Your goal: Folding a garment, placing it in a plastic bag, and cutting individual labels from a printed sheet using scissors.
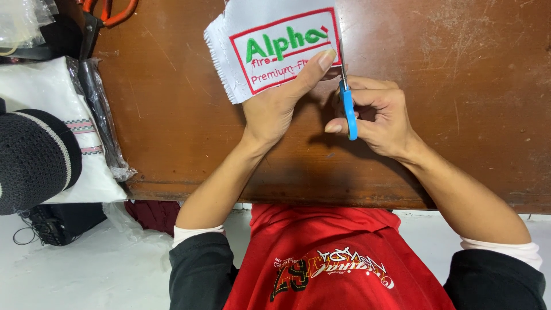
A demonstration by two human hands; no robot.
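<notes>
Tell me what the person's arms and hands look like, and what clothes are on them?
Both hands, the left hand and the right hand, are bare: no gloves, rings or watch show. The forearms are bare too. Each arm has a black sleeve pushed up toward the elbow, with a white cuff of an under layer peeking out. The nails look short and plain.

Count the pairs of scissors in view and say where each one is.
2. The blue-handled scissors are in the right hand, cutting beside the embroidered patch. The orange-handled scissors lie at the table's top left edge, partly cut off.
</notes>
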